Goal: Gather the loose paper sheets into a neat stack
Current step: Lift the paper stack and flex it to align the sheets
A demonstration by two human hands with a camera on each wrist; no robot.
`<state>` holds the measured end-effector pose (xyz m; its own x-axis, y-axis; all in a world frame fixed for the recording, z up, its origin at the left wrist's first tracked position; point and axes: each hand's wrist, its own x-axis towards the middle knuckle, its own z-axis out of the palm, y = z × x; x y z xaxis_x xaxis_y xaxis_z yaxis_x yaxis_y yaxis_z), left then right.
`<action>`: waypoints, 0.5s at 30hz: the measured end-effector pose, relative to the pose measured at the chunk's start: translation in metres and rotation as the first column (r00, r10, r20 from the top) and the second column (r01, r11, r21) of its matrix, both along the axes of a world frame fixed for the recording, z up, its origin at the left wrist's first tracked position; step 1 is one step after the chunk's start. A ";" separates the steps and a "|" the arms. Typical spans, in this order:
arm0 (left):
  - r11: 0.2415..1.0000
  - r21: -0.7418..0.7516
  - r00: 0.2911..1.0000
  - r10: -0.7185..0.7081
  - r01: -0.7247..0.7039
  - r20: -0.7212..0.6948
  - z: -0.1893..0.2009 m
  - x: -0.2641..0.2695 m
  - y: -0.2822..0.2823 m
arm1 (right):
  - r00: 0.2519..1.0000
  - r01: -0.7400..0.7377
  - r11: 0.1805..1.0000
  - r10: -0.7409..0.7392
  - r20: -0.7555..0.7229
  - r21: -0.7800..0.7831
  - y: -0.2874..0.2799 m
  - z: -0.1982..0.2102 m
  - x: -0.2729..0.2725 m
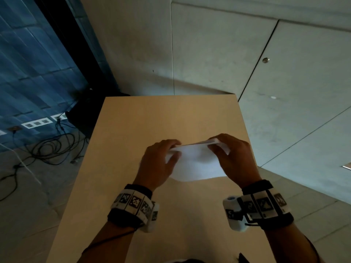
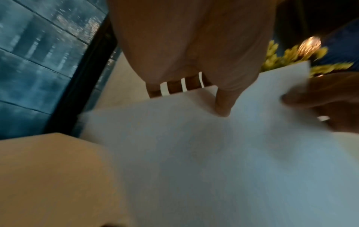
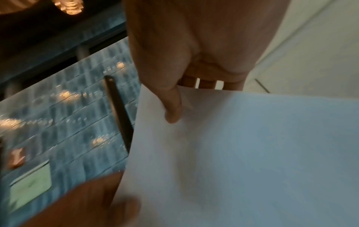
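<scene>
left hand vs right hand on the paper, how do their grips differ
The left hand grips the paper stack at its left end, the right hand at its right end. In the head view the right hand sits slightly farther up the table than the left hand. Shared: each pinches the sheets with its thumb on the near face and fingers behind, holding the stack upright above the table.

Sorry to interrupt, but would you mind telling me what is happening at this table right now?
A person is holding a bundle of white paper sheets upright over a light wooden table. The left hand grips one side and the right hand the other, thumbs in front and fingers behind. The bottom edge is near or on the tabletop; which cannot be told. No other loose sheets show on the table.
</scene>
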<state>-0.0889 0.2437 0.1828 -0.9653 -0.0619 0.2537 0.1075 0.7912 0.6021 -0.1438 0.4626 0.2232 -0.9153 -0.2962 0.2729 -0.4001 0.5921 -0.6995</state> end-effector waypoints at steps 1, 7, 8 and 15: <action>0.998 -0.049 0.999 0.035 -0.034 0.025 -0.007 0.004 -0.012 | 0.999 0.023 0.999 -0.022 0.028 -0.049 0.007 -0.002 -0.002; 0.955 0.092 0.943 0.258 -0.281 0.208 -0.017 0.021 -0.061 | 0.960 0.157 0.940 -0.074 0.269 -0.304 0.038 -0.030 -0.016; 0.929 0.221 0.940 0.242 -0.296 0.240 -0.013 0.021 -0.061 | 0.953 0.185 0.918 -0.080 0.292 -0.351 0.038 -0.035 -0.016; 0.791 0.489 0.929 0.330 -0.368 0.166 -0.013 0.022 -0.032 | 0.920 0.370 0.741 -0.208 0.333 -0.560 0.002 -0.067 0.002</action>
